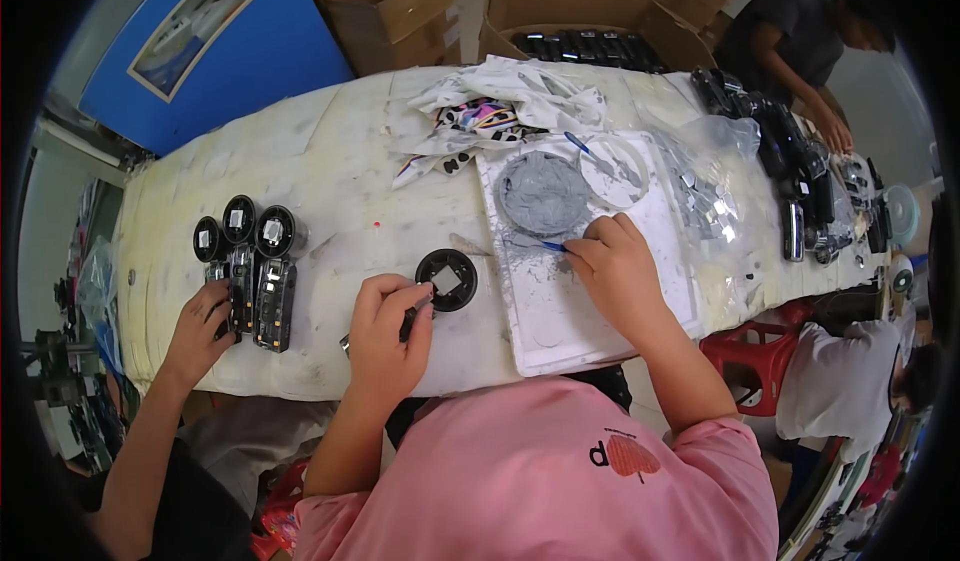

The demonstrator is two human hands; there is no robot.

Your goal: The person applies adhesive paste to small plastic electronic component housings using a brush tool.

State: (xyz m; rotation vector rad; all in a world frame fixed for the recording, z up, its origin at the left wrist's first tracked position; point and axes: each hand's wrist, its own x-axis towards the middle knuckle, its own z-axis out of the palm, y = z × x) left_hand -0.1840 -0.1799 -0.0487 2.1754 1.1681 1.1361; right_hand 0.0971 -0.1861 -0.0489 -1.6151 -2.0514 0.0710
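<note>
My left hand [388, 333] is closed around the dark body of a black device with a round head [447, 280]. A pale square patch shows in the middle of that ring-shaped head, and my fingers hide most of the body. In my right hand [618, 271] I pinch a small blue-handled spatula [552, 246], its thin blade pointing left. The blade is over the white foam tray [535, 346], just below a round dish of grey paste [543, 193]. A second blue tool [578, 142] lies by a white ring-shaped lid [640, 176] on the tray.
Several similar black devices [272, 306] stand at left, with another person's hand [200, 331] touching one. Crumpled white plastic bags [500, 101] lie behind the tray. Clear plastic [715, 176] and more black devices [790, 161] are at right, near a second person [790, 41].
</note>
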